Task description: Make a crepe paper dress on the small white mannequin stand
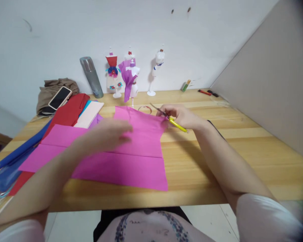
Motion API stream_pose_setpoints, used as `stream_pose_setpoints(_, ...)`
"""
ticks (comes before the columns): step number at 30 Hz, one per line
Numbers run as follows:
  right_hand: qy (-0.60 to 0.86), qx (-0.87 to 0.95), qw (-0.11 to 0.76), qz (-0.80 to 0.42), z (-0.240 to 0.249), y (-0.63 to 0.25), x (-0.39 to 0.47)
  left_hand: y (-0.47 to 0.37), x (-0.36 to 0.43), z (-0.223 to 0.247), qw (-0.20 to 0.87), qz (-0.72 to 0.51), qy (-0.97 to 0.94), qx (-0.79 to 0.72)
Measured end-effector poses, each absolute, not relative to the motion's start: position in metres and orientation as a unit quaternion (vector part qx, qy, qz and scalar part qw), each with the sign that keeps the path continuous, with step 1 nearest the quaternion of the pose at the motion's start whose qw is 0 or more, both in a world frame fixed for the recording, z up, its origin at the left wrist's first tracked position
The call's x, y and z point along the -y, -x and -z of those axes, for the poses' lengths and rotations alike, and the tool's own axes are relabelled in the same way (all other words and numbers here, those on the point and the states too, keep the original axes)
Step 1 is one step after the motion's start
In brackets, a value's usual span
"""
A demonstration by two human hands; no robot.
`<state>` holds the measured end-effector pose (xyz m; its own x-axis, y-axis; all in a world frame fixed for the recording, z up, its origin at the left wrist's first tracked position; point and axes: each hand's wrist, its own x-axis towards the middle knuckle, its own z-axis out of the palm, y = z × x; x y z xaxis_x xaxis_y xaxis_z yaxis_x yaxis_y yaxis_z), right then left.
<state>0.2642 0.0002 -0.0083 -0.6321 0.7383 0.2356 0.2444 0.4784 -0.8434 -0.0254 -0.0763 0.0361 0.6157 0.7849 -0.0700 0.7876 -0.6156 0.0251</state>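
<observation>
A large sheet of bright pink crepe paper (138, 141) with fold lines lies across the table in front of me. My left hand (111, 131) hovers over its left part, blurred, with thumb and fingers apart and nothing visible between them. At the sheet's far right corner is my right hand (179, 115), holding scissors with yellow handles (177, 124). Their blades point to the far left. The fingertips of this hand also touch the pink corner; whether they pinch it is hard to tell. A roll of tape or ring (145, 109) lies just behind the sheet.
Red, blue and pale folded paper (89, 114) is piled at left, beside a phone (60, 98) on brown cloth (45, 94). Along the wall stand a grey bottle (92, 77) and several small dress forms (159, 62). A glue stick (186, 85) and markers (204, 92) lie back right.
</observation>
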Motion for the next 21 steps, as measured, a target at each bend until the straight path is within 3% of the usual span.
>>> stream_pose_setpoints(3,0.203,0.847,0.189,-0.454,0.008,-0.261,0.005,0.025,0.119,-0.008,0.085,0.178,-0.935,-0.296)
stream_pose_setpoints(10,0.145,0.901,0.047,-0.406,0.015,-0.236,0.023,0.020,0.147,0.030,0.054,0.170,-0.943,-0.280)
stream_pose_setpoints(13,0.145,0.905,0.033,-0.400,0.012,-0.232,0.029,0.016,0.141,0.030,0.072,0.148,-0.940,-0.300)
stream_pose_setpoints(21,0.202,0.891,0.092,-0.397,0.006,-0.238,0.028,0.012,0.126,0.031,0.068,0.150,-0.908,-0.384)
